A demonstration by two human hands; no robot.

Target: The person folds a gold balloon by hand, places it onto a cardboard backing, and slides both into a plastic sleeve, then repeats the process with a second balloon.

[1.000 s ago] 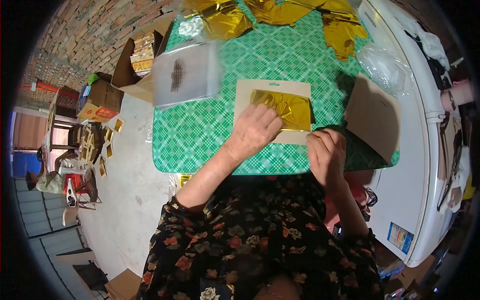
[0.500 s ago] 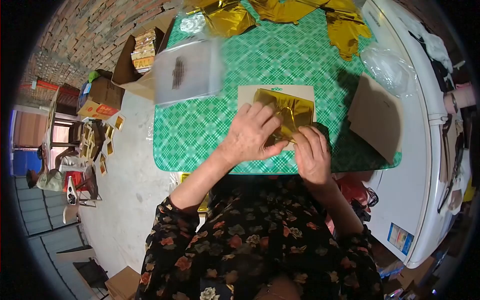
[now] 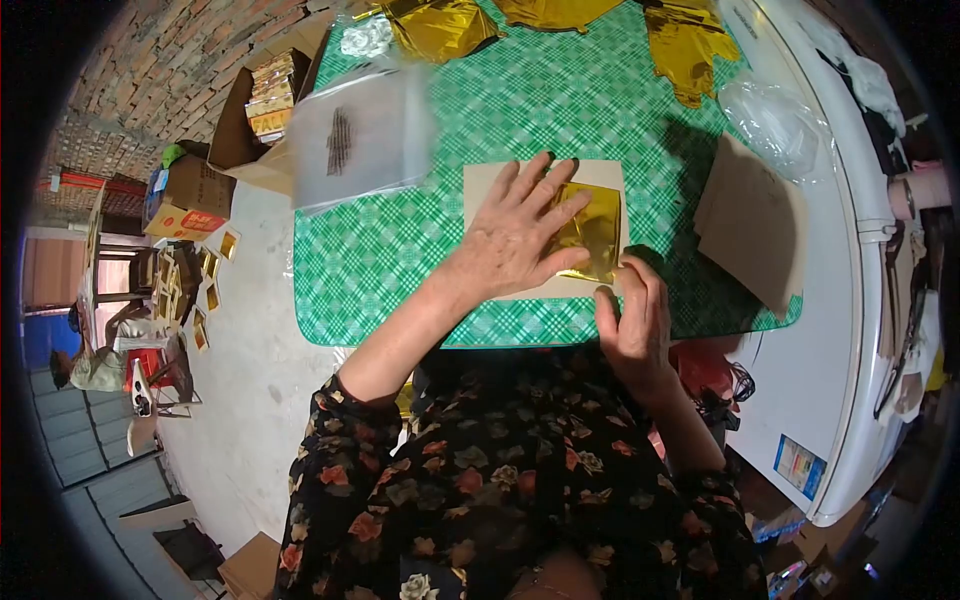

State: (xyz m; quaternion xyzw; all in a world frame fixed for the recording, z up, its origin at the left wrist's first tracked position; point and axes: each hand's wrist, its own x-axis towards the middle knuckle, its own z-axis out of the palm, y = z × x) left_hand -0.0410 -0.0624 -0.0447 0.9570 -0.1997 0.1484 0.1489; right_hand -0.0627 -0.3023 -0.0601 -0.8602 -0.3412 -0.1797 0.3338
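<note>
A folded gold foil piece (image 3: 597, 235) lies on a beige card (image 3: 483, 180) on the green checked table (image 3: 380, 270). My left hand (image 3: 515, 235) rests flat over the left part of the foil and the card, fingers spread. At the foil's lower right corner is my right hand (image 3: 637, 310), its fingers bent, thumb apart from them, near the card's edge; nothing shows between them.
Clear plastic sleeves (image 3: 365, 140) lie at the table's left, gold foil sheets (image 3: 440, 25) along its far side. On the right are beige cards (image 3: 750, 220) and a clear bag (image 3: 770, 125), beside a white fridge (image 3: 800, 400). A person (image 3: 100, 365) sits far left.
My left hand has gone from pinching the foil to lying flat on it. The foil now lies flatter on the card. My right hand has moved slightly down and right, off the foil.
</note>
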